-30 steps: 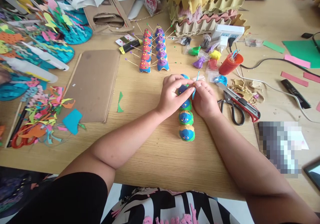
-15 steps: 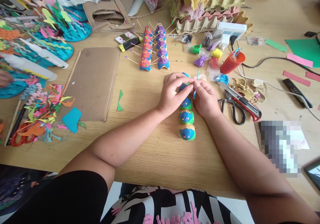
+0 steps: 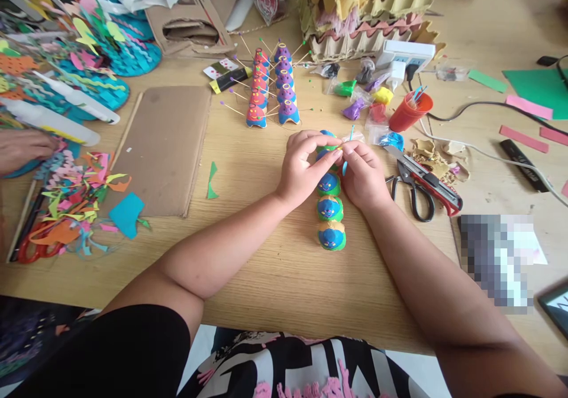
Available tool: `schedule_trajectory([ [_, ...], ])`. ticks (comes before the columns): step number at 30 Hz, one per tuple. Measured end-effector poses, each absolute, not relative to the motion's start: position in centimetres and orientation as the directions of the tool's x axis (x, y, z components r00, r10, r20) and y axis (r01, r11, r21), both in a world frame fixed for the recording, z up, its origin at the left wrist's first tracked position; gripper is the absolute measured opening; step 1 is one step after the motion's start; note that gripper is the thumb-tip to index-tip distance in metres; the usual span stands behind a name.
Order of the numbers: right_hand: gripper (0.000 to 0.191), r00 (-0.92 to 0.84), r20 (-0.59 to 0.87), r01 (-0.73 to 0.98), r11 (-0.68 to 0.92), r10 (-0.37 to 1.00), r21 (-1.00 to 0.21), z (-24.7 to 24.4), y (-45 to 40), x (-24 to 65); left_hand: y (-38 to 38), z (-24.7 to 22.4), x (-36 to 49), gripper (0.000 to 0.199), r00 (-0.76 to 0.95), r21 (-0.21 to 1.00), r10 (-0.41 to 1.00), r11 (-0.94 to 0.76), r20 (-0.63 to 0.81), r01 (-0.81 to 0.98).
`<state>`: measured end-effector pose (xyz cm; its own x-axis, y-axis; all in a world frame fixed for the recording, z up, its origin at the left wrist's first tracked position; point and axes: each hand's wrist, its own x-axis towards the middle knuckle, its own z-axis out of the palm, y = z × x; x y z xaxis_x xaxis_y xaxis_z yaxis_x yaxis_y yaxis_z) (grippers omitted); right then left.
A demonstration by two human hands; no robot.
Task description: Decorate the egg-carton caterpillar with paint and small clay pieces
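Observation:
My left hand (image 3: 306,164) is closed in a pinch, its thumb and forefinger on a tiny yellow piece (image 3: 340,147), perhaps clay. Right beside it, my right hand (image 3: 364,173) grips a thin blue modelling tool (image 3: 345,169); the tool's narrow tip sticks up above the fingers and its flat end points down. The fingertips of both hands meet. Beneath and between them runs a row of painted egg-carton cups (image 3: 331,209) in blue and green with small faces. The far cups are partly covered by my hands.
Two finished-looking rows of red cups (image 3: 256,97) and purple cups (image 3: 286,93) stand farther back. To the right lie scissors (image 3: 421,200), a box cutter (image 3: 432,185), clay bags (image 3: 354,109) and an orange cup (image 3: 410,112). Cardboard (image 3: 164,149) and another person's hand (image 3: 29,149) are left.
The other person's hand at the left edge has come farther into view, over the paper scraps. A bit of yellow now shows at my left fingertips. My hands have barely moved.

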<state>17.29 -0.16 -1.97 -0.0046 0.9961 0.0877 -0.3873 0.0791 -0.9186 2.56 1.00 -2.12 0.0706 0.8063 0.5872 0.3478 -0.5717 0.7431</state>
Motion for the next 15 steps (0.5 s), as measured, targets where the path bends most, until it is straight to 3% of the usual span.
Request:
schedule_trajectory([
  [15, 0.034, -0.012, 0.037, -0.408, 0.029, 0.999, -0.913, -1.86, -0.15, 17.32, 1.22, -2.35, 2.66, 0.030, 0.039, 0.772, 0.824, -0.545, 0.566, 0.325],
])
